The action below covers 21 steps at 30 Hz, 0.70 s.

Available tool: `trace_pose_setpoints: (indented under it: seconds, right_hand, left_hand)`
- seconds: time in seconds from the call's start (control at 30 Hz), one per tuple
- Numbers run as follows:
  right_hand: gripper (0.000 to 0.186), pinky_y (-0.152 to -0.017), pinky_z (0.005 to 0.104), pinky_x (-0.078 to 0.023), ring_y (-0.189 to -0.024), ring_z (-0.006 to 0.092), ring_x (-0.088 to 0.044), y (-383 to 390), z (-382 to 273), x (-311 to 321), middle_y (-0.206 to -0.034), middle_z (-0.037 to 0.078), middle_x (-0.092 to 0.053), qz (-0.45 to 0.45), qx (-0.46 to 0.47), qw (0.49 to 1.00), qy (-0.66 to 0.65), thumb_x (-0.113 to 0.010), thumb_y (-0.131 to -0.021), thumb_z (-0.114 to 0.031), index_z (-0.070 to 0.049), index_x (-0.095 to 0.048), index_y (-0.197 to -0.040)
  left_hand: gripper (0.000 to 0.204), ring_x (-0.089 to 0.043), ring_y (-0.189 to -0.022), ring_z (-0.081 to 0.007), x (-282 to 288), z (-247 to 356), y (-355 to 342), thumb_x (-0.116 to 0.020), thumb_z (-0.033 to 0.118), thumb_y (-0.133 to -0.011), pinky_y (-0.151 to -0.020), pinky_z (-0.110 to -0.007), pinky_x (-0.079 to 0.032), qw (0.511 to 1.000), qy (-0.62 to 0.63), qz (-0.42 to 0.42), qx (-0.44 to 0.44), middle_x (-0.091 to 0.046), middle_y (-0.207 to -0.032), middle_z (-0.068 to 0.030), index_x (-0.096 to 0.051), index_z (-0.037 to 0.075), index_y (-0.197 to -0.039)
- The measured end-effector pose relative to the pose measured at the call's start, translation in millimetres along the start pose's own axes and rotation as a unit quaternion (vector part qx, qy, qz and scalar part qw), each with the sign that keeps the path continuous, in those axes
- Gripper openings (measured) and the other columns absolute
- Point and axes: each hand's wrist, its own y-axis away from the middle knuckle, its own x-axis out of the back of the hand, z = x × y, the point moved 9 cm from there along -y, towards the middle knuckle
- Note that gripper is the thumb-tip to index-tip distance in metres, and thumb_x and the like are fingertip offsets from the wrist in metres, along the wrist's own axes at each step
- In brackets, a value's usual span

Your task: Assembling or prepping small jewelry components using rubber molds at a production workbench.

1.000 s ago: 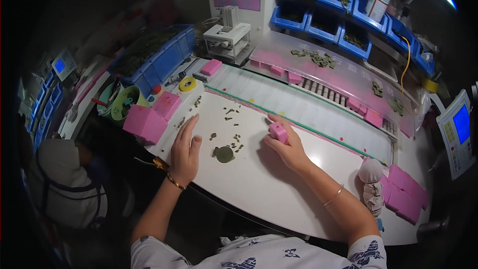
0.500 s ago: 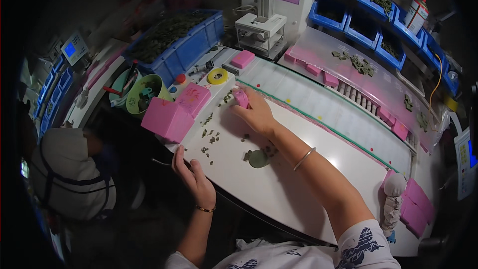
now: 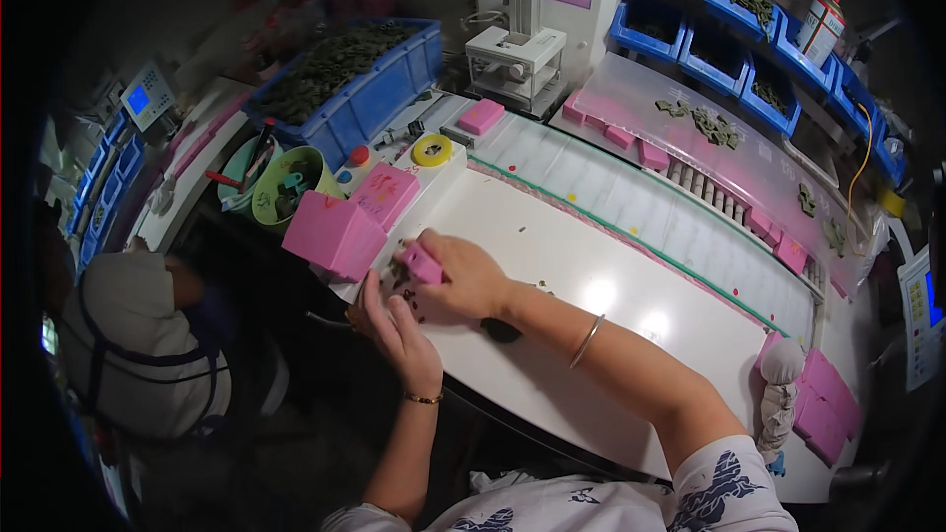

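Note:
My right hand [image 3: 461,276] grips a small pink block [image 3: 424,261] low over the white work surface [image 3: 576,389], among small dark green fragments [image 3: 410,296]. My left hand [image 3: 399,340] is open at the table's near left edge, fingers extended beside the fragments and just below the pink block, with nothing visible held in it. A dark round disc [image 3: 501,331] lies under my right forearm, partly hidden. To the upper left of my hands stand larger pink blocks [image 3: 330,236] on a white strip.
A blue tub [image 3: 355,103] of dark green pieces, a green cup [image 3: 266,197], a yellow tape roll [image 3: 432,149], a white press [image 3: 512,59] and a glass strip [image 3: 591,187] line the back. Blue bins [image 3: 709,69] stand upper right. Another person [image 3: 138,345] is at the left.
My right hand with the pink block first swept to the back left, then came toward me, beside my left hand. The fragments are now gathered closer to the left edge. The camera's view has shifted.

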Motion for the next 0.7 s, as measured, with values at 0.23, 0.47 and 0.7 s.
trace_pose_setpoints:
  seconds: [0.23,0.47,0.7]
  right_hand:
    - [0.043,-0.077,0.0472,-0.044,-0.085,0.0434,-0.057,12,-10,-17,-0.086,0.025,-0.06,-0.088,-0.053,0.994,-0.023,-0.063,-0.076,-0.032,-0.001,-0.045,-0.099]
    - [0.042,-0.084,0.0375,-0.048,-0.09,0.0294,-0.064,50,-14,25,-0.098,0.019,-0.065,-0.165,-0.127,0.961,-0.182,-0.063,-0.08,-0.028,-0.001,-0.054,-0.111]
    - [0.039,-0.097,0.0323,-0.044,-0.112,0.0199,-0.058,76,54,119,-0.121,0.012,-0.061,0.049,-0.205,0.932,-0.294,-0.059,-0.084,-0.016,-0.001,-0.055,-0.12]
  left_hand:
    - [0.033,-0.049,-0.116,-0.0359,1,13,-3,-0.039,0.012,-0.101,-0.101,-0.046,-0.034,0.998,-0.045,-0.015,-0.036,-0.06,-0.123,-0.0166,-0.054,0.001,-0.129]
    - [0.034,-0.059,-0.114,-0.0355,-13,41,25,-0.04,0.014,-0.102,-0.109,-0.045,-0.033,0.977,-0.106,-0.14,-0.119,-0.06,-0.124,-0.0205,-0.055,-0.006,-0.124]
    - [0.05,-0.051,-0.125,-0.027,-29,28,-10,-0.025,0.028,-0.107,-0.107,-0.039,-0.038,0.952,0.177,-0.247,0.037,-0.055,-0.132,-0.0206,-0.051,-0.01,-0.128]
